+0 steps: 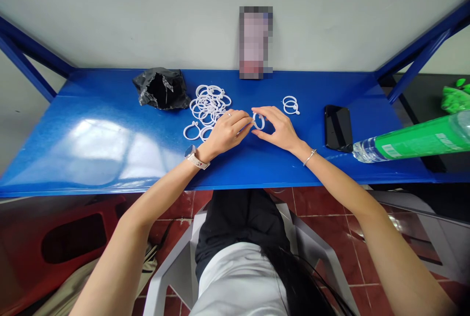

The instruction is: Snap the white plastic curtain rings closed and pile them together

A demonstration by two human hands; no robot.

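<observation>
A red chair (22, 252) stands at the far left, below the edge of the blue desk (88, 105), whose shiny top reflects bright patches of light. Toward the back of the desk sits a crumpled black bag (161, 91), its torn mouth gaping toward the person. Just right of the bag lies a loose pile of white rings (209, 104), many overlapping, most with a small knob or loop on the rim; a couple lie at the pile's near edge, and part of the pile is hidden behind the left hand (225, 132). A watch (196, 157) with a pale strap is on that wrist. The left fingers are pinched together at the near-left edge of a single white ring (262, 121), which is held up over the desk between both hands. Behind it, a pixelated upright thing (253, 44) stands against the wall. The right hand (281, 127) grips the same ring from the other side, forefinger above and thumb below; a thin bracelet (310, 157) circles its wrist. Beyond the right hand, two overlapping rings (290, 106) lie apart from the pile. Farther right come a black phone (338, 128), lying flat, and a bottle (414, 138) with a green label.
</observation>
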